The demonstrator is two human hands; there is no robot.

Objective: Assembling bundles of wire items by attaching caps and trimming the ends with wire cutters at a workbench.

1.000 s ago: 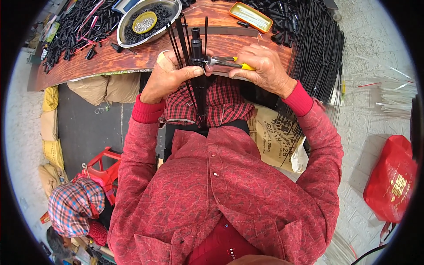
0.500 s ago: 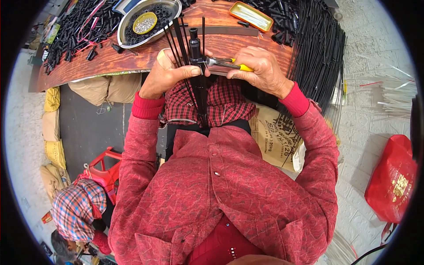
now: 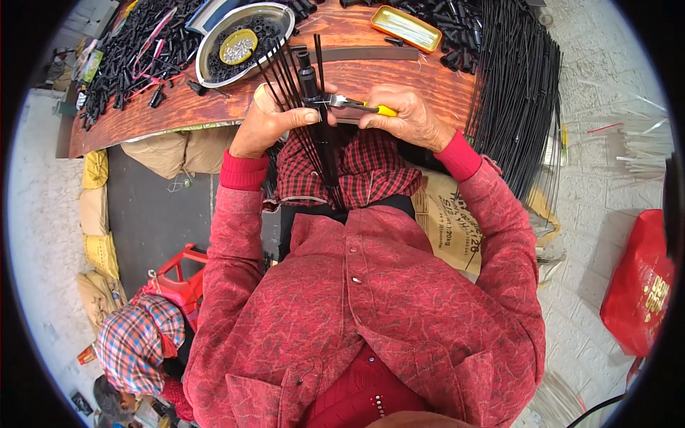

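My left hand [image 3: 267, 125] is closed around what looks like a black umbrella frame [image 3: 307, 77], its thumb across the front below the plastic collar. Thin black ribs [image 3: 280, 75] fan out on both sides and run down toward my lap. Pliers with yellow handles [image 3: 387, 111] are gripped in my right hand [image 3: 410, 118]. Their metal jaws meet the frame just beside my left thumb, at a thin wire. Whether the jaws are fully closed on the wire is too small to tell. A tan patch covers part of my left hand.
A metal bowl [image 3: 207, 71] of black rings holds a yellow dish [image 3: 237, 47] of small metal bits. Behind lies an orange-rimmed tin [image 3: 407, 28] with pale wires. Black parts [image 3: 121, 78] pile at left, long black rods [image 3: 510, 100] at right. Another person [image 3: 139, 346] sits lower left.
Both hands, the frame and the pliers have shifted slightly left in view, and the frame leans a little more to the left. More ribs show fanned out beside my left hand. The grips are unchanged.
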